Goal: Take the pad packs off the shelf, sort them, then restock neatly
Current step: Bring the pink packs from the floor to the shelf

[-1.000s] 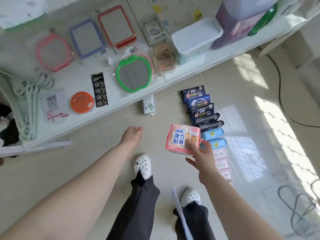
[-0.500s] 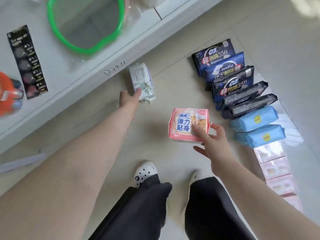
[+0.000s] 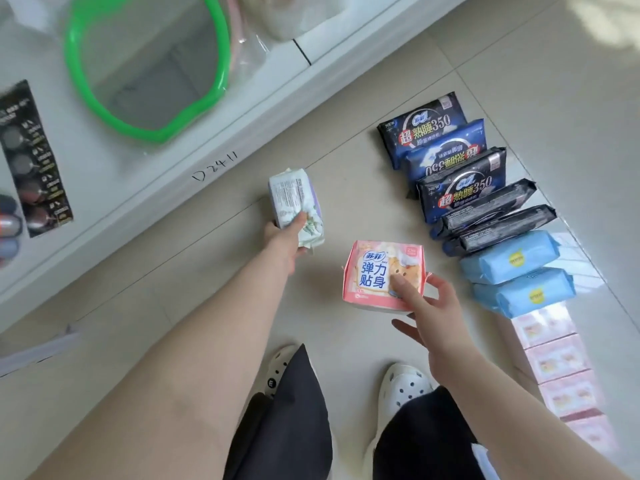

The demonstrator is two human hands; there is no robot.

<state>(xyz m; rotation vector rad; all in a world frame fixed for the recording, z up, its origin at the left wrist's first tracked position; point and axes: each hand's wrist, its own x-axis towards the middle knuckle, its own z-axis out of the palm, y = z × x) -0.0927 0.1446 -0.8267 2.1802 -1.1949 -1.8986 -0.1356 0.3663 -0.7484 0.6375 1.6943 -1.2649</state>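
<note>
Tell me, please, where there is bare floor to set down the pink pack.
Bare tile lies between the shelf edge and the row of packs, above the pink pack, and left of the left hand. The row itself is packed tight, packs overlapping.

Pink pack (image 3: 382, 275) in the right hand (image 3: 433, 306): pink with white panel, blue lettering. Pack (image 3: 296, 211) in the left hand (image 3: 282, 242): white with grey print, purple edge. Floor row at 2 o'clock: dark navy packs (image 3: 420, 128) with red-white lettering, black packs (image 3: 488, 209), light blue packs (image 3: 509, 256) with yellow dots, pale pink packs (image 3: 557, 358). Shelf (image 3: 221, 161) white; mirror frame (image 3: 145, 129) bright green at 11 o'clock. Floor (image 3: 346, 341) beige tile. Shoes (image 3: 403, 386) white with holes, trousers (image 3: 284, 427) black.
</note>
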